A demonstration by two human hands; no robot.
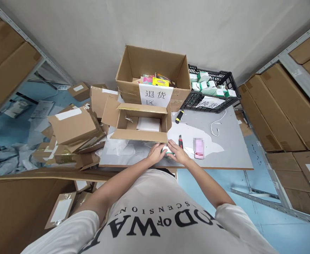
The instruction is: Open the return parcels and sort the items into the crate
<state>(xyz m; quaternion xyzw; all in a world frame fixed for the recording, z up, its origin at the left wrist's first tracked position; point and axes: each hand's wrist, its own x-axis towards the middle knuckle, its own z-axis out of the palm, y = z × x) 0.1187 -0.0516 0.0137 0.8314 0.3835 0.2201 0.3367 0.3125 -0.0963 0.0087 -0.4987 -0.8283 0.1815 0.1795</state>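
Left hand and right hand, fingers curled, grip a small green-and-white box just before the open carton.

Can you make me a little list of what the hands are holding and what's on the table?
left hand: grips small green and white box
right hand: grips same box
behind hands: small open cardboard box
far edge: big cardboard box of packets, black crate of white boxes
right of hands: red utility knife, pink item, white cable

"退货区" on the large carton's paper sign; shirt lettering partly legible.
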